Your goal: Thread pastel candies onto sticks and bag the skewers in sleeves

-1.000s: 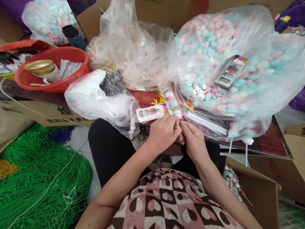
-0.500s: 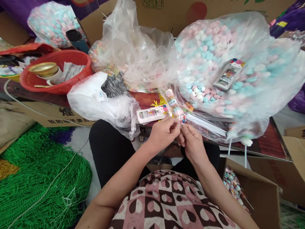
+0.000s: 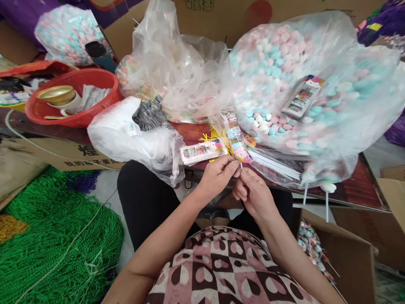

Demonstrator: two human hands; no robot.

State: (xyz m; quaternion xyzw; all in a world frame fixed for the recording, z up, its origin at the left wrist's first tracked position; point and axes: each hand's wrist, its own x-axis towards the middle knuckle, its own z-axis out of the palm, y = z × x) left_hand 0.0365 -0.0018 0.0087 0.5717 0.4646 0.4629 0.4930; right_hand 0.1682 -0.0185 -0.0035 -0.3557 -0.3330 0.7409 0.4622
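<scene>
A marshmallow stick in a printed clear bag (image 3: 234,134) points away from me, its barcode side up. My left hand (image 3: 218,175) is closed in a pinch at the bag's lower end. Just below, my right hand (image 3: 255,192) pinches around the short white stick (image 3: 241,165) that comes out of the bag. Left of the bag lies a stack of printed flat bags (image 3: 202,152). Gold twist ties (image 3: 212,133) are partly covered behind it, and white sticks (image 3: 275,164) lie to the right under clear plastic.
Large clear bags of pastel marshmallows (image 3: 275,63) fill the table's right side, with another printed packet stack (image 3: 302,97) on top. A red basket (image 3: 104,103) stands at left, beside a white plastic bag (image 3: 117,135). An open carton (image 3: 351,261) sits below right.
The bagged marshmallow stick has turned, so its barcode now shows. My right fingers have shifted slightly down, and the white stick has come into sight between my hands.
</scene>
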